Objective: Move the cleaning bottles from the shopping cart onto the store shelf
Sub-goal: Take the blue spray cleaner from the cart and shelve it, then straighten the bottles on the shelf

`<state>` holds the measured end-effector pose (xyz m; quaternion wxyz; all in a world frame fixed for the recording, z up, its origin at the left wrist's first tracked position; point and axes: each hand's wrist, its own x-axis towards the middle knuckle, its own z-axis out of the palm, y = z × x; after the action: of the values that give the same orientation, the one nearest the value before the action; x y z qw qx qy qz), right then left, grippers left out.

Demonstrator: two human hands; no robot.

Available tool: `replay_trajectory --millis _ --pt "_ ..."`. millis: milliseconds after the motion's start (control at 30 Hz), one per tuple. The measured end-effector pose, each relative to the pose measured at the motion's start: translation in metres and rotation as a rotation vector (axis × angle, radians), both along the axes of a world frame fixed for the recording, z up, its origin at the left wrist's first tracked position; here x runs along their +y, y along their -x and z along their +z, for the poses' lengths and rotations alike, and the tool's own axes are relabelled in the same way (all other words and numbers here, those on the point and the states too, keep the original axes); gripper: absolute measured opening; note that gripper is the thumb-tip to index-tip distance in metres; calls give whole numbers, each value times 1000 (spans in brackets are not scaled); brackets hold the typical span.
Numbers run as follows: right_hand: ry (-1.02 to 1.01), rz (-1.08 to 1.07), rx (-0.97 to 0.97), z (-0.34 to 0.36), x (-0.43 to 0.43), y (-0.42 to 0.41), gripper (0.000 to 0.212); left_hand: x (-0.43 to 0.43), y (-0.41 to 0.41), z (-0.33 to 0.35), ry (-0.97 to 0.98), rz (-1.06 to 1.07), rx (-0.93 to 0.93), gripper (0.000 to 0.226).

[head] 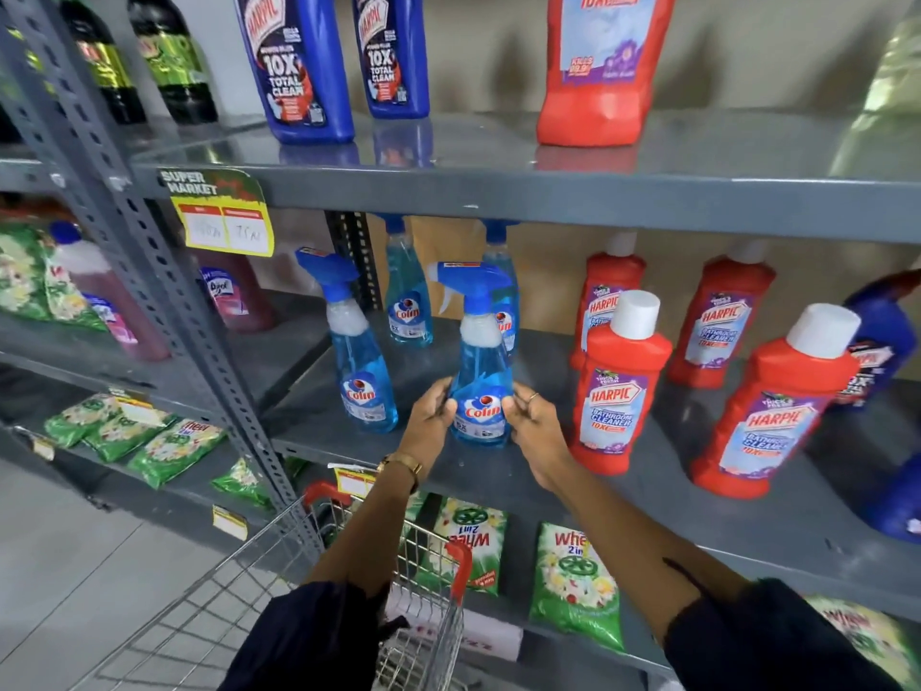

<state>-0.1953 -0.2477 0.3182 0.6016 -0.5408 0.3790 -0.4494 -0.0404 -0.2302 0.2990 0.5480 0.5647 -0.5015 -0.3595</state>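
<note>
A blue Colin spray bottle [479, 371] stands upright near the front edge of the grey middle shelf [498, 471]. My left hand [431, 413] and my right hand [536, 423] clasp its lower body from either side. A second Colin spray bottle [361, 366] stands just to its left, and two more stand behind, one of them the back spray bottle [408, 296]. The wire shopping cart [279, 581] with red corners sits below my arms; its inside is mostly hidden by my sleeves.
Red Harpic bottles [620, 386] stand close to the right of my right hand. Blue Harpic bottles [296, 67] and a red one fill the upper shelf. Green detergent packs [573, 586] lie on the lower shelf. A slotted steel upright [164, 291] stands at left.
</note>
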Motion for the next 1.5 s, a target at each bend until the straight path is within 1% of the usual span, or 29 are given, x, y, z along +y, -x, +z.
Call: replay_trajectory --millis 133,267,400,500,567,633,700,733,800,867,900,933,967,1000,1033,1067,1100,1133,1167,1200,1267,1300,1367,1500 --pt "8 19 -8 -2 -5 -4 40 -1 -1 -6 2 27 15 35" --pt "2 20 -4 -5 -3 -2 40 3 4 -9 27 11 56 35" --pt "26 35 5 -7 -2 5 39 5 10 -11 47 14 59 31" --pt "30 3 33 -6 1 7 39 6 13 -8 43 31 73 32" --pt "16 -54 51 -9 8 6 40 10 14 -6 53 48 86 36" --pt "20 -160 105 -17 20 12 39 19 23 -5 62 69 137 45" --pt "91 -275 151 -28 35 26 25 34 41 -10 36 160 162 61" --pt "127 -323 142 -33 44 35 20 44 54 -12 33 247 115 70" --pt "188 -433 143 -41 61 62 23 65 84 -17 112 394 -47 83" --pt "275 -605 189 -47 72 97 23 83 117 -20 228 386 -164 86" --pt "298 -724 182 -48 75 116 20 88 133 -22 267 342 -211 86" --pt "295 -867 187 -49 75 137 22 91 148 -23 288 288 -249 87" --pt "274 -1002 214 -50 72 157 34 92 161 -23 293 231 -283 88" --pt "233 -1100 288 -51 66 177 55 91 174 -23 294 183 -318 90" --pt "179 -1138 385 -50 57 195 80 88 185 -23 295 145 -356 91" --pt "120 -1111 455 -47 48 208 101 84 195 -23 289 111 -393 90" --pt "69 -1042 476 -43 39 220 115 79 205 -21 271 72 -418 90" --pt "44 -949 463 -40 30 226 118 76 213 -20 240 38 -433 91" --pt "35 -862 441 -38 22 228 111 72 219 -19 201 22 -438 92" --pt "21 -816 451 -36 18 227 99 69 224 -19 157 26 -429 93" --pt "-7 -852 528 -37 16 221 77 65 232 -21 67 86 -409 90" --pt "-11 -895 535 -40 17 218 70 65 234 -23 38 117 -421 86" --pt "4 -937 494 -45 21 215 64 67 237 -31 24 134 -505 74" --pt "44 -925 478 -53 25 217 65 67 240 -42 52 106 -800 42"
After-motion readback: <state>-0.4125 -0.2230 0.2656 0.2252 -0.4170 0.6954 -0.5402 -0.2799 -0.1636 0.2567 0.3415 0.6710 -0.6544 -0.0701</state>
